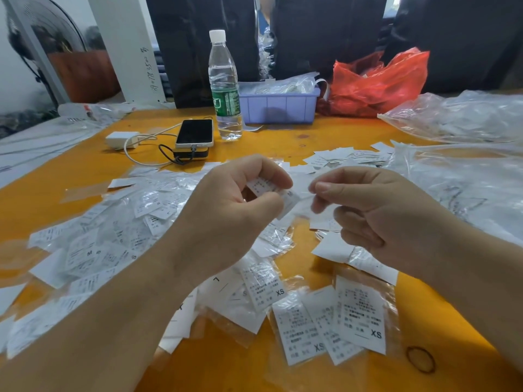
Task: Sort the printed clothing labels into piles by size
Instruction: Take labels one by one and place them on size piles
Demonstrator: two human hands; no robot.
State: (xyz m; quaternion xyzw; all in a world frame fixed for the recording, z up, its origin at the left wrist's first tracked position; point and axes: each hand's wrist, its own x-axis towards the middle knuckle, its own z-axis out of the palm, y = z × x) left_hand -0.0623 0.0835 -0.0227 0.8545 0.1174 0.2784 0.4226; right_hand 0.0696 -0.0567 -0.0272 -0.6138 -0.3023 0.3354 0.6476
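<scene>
White label is pinched in your left hand; your right hand pinches its edge. Read its size, then drop it on the matching pile; XS pile lies at 5 o'clock.

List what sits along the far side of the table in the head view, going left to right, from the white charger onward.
White charger → phone → water bottle → purple bin → red plastic bag → clear plastic bags.
</scene>
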